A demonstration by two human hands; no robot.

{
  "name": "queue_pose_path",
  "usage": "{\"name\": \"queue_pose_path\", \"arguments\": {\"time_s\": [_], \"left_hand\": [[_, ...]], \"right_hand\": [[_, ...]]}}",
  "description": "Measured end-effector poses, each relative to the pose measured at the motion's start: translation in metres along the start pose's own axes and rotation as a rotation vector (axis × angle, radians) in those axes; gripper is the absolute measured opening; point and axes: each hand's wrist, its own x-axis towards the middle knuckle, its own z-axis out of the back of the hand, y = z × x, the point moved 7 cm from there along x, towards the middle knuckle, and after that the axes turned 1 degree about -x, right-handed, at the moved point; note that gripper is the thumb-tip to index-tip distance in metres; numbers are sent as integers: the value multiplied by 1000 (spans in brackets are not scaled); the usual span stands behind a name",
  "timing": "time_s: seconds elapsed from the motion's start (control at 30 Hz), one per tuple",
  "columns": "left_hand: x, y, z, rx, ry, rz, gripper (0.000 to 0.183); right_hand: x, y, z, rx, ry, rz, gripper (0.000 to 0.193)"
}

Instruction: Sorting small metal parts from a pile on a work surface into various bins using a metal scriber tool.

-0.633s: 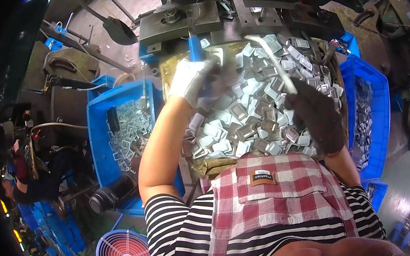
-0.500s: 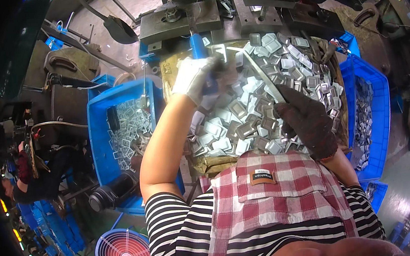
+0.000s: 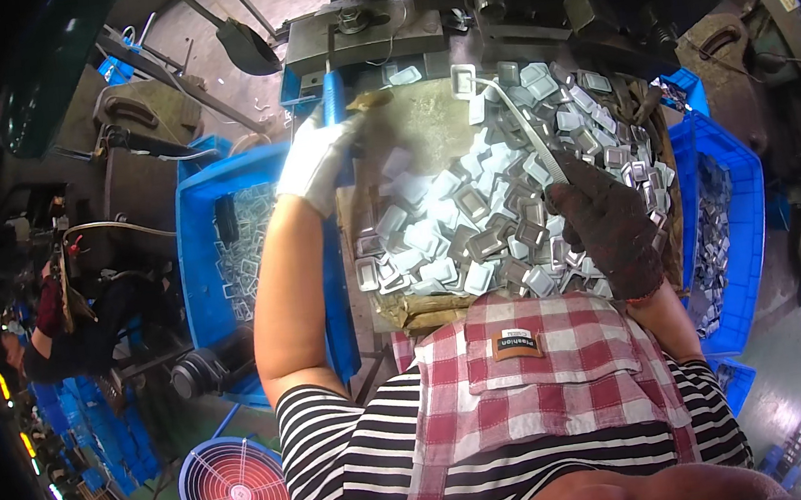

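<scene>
In a white glove with brown-stained fingertips, my left hand (image 3: 315,161) grips a blue-handled tool (image 3: 333,99), its thin metal shaft pointing away from me. It is above the left far corner of a worktop covered in small metal trays. My right hand (image 3: 610,223), in a dark glove, holds long metal tweezers (image 3: 526,124). Their tips are at a small rectangular metal tray (image 3: 464,81) near the press; whether they grip it I cannot tell. A heap of similar metal trays (image 3: 474,203) spreads between my hands, some light, some darker grey.
Dark press tooling (image 3: 363,34) stands along the far edge. A blue crate (image 3: 195,262) of thin metal frames is at left, another blue crate (image 3: 748,213) of parts at right. A red and blue fan (image 3: 239,493) stands lower left. A co-worker's sleeve (image 3: 50,306) shows far left.
My left hand has swung left with the blue-handled tool, uncovering bare worktop. A small metal tray now sits at the tweezers' tips. The press tooling at the upper right looks different.
</scene>
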Motion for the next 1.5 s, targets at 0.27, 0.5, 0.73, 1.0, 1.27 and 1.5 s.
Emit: {"name": "queue_pose_path", "arguments": {"time_s": [0.27, 0.5, 0.73, 1.0, 1.27, 1.5], "left_hand": [[0, -32, -13, 820, 118, -144, 38], [45, -92, -82, 1258, 174, -318, 40], [76, -110, -137, 1455, 365, -185, 31], [50, -63, -83, 1041, 159, -392, 26], [-43, -18, -54, 1061, 623, -548, 46], [-15, -4, -65, 1019, 463, -631, 41]], "right_hand": [[1, -25, 11, -13, -46, 9, 41], [-1, -31, 53, 48, -298, 3, 38], [17, 3, 67, -22, -381, 156, 35], [67, 16, 55, -118, -316, 194, 32], [78, 24, 44, -896, -581, 716, 34], [55, 10, 64, 33, -391, 115, 38]]}}
